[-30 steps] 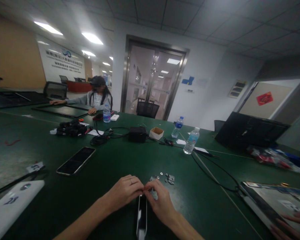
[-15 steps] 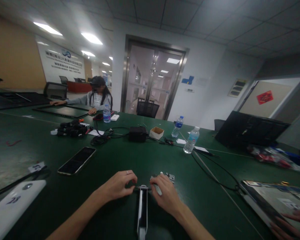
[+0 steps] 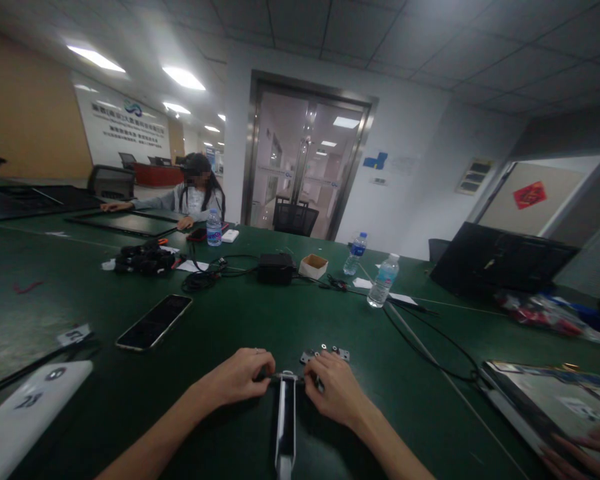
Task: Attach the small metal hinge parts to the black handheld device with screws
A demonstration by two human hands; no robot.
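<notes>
A narrow black and silver device (image 3: 285, 420) stands on its edge on the green table (image 3: 240, 320), running toward me. My left hand (image 3: 240, 377) pinches its far end from the left, fingers curled. My right hand (image 3: 333, 390) grips the same end from the right, with a small tool or part between the fingers that I cannot make out. Small metal brackets and washers (image 3: 325, 351) lie just beyond my right hand.
A black phone (image 3: 154, 322) lies left of my hands and a white device (image 3: 25, 413) at the near left. Water bottles (image 3: 383, 281), a black box (image 3: 276, 268), cables and a cardboard box (image 3: 313, 266) sit mid-table. Another person (image 3: 193, 193) sits far left; someone's hand (image 3: 587, 447) rests on a panel (image 3: 540, 400) at right.
Both hands have shifted slightly away from me along the device to its far end, and spread a little apart. The device has turned more upright on its edge.
</notes>
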